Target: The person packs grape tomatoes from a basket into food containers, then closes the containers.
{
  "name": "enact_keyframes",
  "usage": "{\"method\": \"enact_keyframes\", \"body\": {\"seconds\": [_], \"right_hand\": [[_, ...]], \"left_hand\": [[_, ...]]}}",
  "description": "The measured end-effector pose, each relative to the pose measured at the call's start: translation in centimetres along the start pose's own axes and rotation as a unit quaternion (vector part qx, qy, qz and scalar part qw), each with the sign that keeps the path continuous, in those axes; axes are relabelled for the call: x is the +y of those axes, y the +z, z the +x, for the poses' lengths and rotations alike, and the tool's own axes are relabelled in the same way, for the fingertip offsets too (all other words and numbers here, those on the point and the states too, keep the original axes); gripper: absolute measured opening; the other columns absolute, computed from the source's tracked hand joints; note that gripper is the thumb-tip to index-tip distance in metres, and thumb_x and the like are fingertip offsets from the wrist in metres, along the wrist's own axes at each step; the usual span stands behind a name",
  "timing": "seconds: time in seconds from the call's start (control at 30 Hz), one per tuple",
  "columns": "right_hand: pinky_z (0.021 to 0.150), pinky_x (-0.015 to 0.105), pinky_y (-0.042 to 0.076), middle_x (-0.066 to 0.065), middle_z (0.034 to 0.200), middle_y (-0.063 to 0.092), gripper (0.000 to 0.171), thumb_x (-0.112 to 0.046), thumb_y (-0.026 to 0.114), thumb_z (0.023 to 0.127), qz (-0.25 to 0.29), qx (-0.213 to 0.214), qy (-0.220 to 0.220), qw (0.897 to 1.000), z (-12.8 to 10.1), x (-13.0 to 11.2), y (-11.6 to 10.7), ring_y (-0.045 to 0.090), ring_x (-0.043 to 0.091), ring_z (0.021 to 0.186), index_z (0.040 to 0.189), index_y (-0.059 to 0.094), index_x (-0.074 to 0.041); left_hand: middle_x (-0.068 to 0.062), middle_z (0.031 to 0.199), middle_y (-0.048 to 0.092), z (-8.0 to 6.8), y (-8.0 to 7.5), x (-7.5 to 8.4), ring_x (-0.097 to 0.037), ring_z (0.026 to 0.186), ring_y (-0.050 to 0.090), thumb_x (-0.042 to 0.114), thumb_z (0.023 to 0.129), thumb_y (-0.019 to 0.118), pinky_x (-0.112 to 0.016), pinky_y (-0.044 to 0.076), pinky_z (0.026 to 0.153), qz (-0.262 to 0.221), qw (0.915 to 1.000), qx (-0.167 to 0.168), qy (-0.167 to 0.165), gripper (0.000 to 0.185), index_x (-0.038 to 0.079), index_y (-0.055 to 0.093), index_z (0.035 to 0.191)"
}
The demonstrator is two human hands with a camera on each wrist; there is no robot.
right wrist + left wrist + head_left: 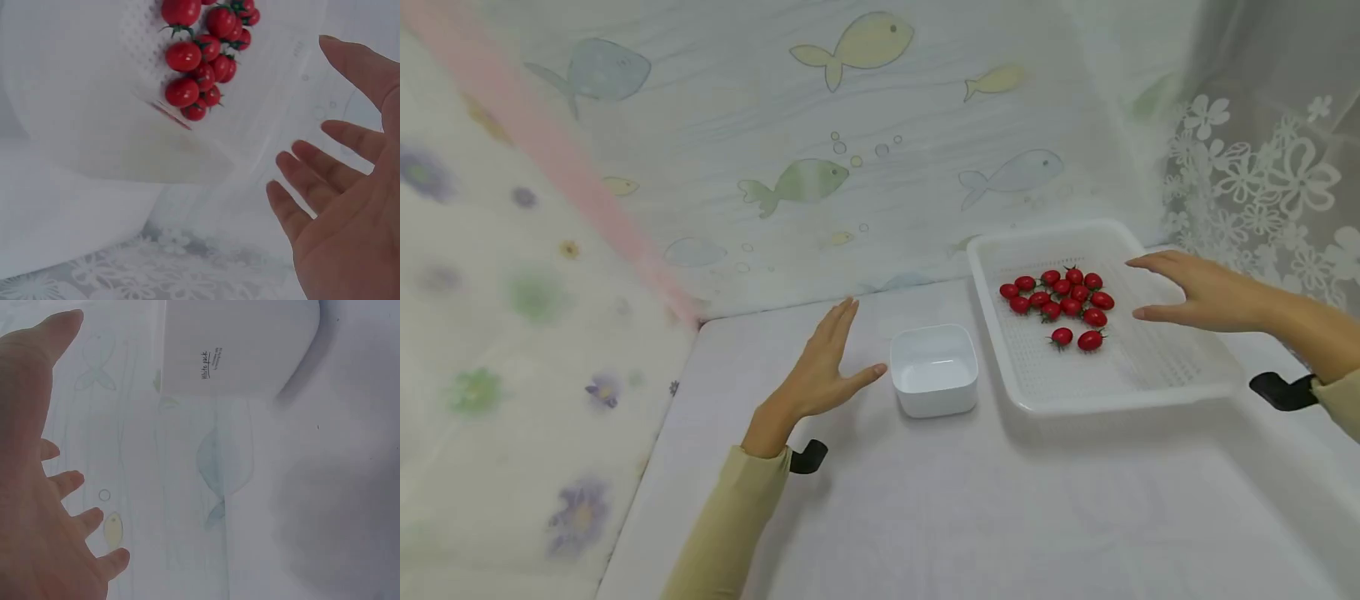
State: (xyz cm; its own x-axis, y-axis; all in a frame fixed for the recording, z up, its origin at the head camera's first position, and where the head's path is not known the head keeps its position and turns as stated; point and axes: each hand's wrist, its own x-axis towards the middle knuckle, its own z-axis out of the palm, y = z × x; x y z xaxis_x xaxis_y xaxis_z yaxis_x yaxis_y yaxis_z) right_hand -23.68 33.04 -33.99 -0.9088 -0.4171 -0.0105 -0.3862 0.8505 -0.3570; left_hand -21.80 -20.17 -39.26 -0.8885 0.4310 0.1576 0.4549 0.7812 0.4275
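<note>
A small white square bowl [934, 370] stands empty on the white table; its side [240, 347] fills the top of the left wrist view. My left hand [827, 367] hovers just left of the bowl, fingers straight, holding nothing; the same left hand [44, 487] shows spread. Right of the bowl lies a white perforated tray [1142, 367] with several red cherry tomatoes [1062, 302] clustered at its far left. My right hand [1195, 292] hovers open over the tray's right side, apart from the tomatoes [203, 59]; the right hand [340, 206] grips nothing.
The table [970, 500] is covered in white cloth. A fish-patterned sheet [820, 142] hangs behind, a flowered sheet [512, 317] on the left, and a lace curtain [1262, 167] at the right. Black wrist straps [1281, 390] show at both sleeves.
</note>
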Motion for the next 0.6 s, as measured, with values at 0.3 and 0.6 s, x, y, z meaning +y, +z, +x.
{"method": "enact_keyframes", "body": {"seconds": [0.3,0.6], "right_hand": [[0.092,0.064,0.054,0.025,0.134,0.060,0.062,-0.028,0.081,0.090,0.036,-0.030,0.001,0.999,1.3,-0.3,0.0,0.056,0.047,0.122,0.139,0.056,0.000],[0.098,0.060,0.053,0.022,0.133,0.062,0.051,-0.020,0.081,0.090,0.067,-0.060,-0.015,0.996,3.2,-0.9,0.4,0.060,0.044,0.120,0.131,0.062,0.003]], "left_hand": [[0.014,0.169,0.004,0.5,1.2,0.7,-0.013,0.156,0.006,0.069,0.085,0.070,-0.056,0.020,0.125,-0.124,0.9913,-0.038,-0.019,0.109,0.038,0.002,0.164],[0.015,0.168,0.010,1.2,2.8,1.2,-0.012,0.155,0.012,0.068,0.080,0.076,-0.055,0.023,0.124,-0.167,0.9840,-0.053,-0.028,0.113,0.038,0.007,0.164]]}}
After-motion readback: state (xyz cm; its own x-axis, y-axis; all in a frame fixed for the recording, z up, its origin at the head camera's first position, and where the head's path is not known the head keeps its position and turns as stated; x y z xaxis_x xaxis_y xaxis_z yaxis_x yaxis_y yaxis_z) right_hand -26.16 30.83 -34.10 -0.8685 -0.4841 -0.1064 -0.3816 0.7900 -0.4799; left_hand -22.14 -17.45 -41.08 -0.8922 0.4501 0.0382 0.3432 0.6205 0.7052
